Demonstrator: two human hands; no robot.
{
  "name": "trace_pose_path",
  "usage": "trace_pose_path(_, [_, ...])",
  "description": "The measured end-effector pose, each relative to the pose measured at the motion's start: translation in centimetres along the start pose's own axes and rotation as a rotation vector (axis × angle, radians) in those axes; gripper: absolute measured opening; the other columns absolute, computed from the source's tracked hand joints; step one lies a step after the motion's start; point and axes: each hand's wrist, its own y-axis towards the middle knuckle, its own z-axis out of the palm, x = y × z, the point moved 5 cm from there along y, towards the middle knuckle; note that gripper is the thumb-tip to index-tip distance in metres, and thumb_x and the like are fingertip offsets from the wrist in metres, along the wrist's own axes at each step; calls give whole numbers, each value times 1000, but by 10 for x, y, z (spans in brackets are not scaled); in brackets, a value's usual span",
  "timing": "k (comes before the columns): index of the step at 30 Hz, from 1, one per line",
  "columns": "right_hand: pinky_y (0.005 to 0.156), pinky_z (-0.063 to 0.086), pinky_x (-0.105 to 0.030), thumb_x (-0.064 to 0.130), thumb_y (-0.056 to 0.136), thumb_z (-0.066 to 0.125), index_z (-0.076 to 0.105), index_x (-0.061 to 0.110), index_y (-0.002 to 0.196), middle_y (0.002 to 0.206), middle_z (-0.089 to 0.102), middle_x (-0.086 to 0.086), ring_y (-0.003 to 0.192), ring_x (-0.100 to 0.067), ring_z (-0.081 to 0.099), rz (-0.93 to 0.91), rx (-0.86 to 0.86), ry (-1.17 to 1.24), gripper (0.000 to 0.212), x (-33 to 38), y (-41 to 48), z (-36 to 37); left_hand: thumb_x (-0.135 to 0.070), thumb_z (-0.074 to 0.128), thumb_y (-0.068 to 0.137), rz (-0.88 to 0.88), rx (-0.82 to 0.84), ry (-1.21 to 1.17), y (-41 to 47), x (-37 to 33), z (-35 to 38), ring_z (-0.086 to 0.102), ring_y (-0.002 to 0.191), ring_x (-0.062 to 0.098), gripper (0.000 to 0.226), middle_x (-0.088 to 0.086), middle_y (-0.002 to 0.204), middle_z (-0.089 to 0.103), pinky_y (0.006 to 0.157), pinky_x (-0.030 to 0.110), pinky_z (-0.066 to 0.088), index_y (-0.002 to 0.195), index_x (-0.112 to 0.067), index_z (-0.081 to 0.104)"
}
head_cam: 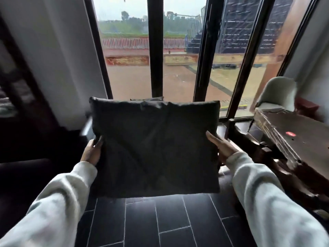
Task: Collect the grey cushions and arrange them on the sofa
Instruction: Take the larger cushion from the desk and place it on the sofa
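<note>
A dark grey square cushion (154,147) is held up in front of me, above the dark tiled floor. My left hand (92,151) grips its left edge, fingers wrapped over the front. My right hand (219,146) presses against its right edge with the fingers along the side. Just behind the cushion's top edge peeks the top of another grey cushion (146,99). A dark sofa (23,179) lies in shadow at the lower left.
Tall windows with dark frames (155,50) stand straight ahead. A dark wooden table (292,139) is at the right, with a pale chair (274,93) behind it. Black floor tiles (160,221) lie below.
</note>
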Motion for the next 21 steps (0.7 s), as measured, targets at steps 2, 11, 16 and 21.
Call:
trace_pose_path(2, [69,59,-20,38,59,94,74,23,115,106,81,2,97,-14,77,-54,-24,-134,62,5,37,21,-60,46,100,-56,-10,6,15,3,-6,63,110,30,69,12,115,68,98,39,48,128,0,63])
trace_pose_path(11, [76,57,-23,41,35,101,75,20,109,99,79,8,90,-9,74,-53,-50,-331,81,-7,213,97,-23,88,78,-152,-158,-52,118,47,-41,68,108,24,56,4,114,72,100,38,51,126,-18,60])
trace_pose_path(16, [71,54,-18,25,55,103,74,22,104,97,77,11,84,-4,72,-61,-48,-324,56,4,304,159,-32,90,75,-126,-212,-54,219,61,-61,68,105,21,54,-6,104,71,90,29,50,119,-22,62])
trace_pose_path(21, [78,57,-24,23,54,103,75,23,103,97,77,10,87,-7,73,-49,-84,-325,56,27,398,225,-28,89,78,-120,-202,-48,341,58,-86,65,114,27,61,6,121,70,108,43,48,131,-15,62])
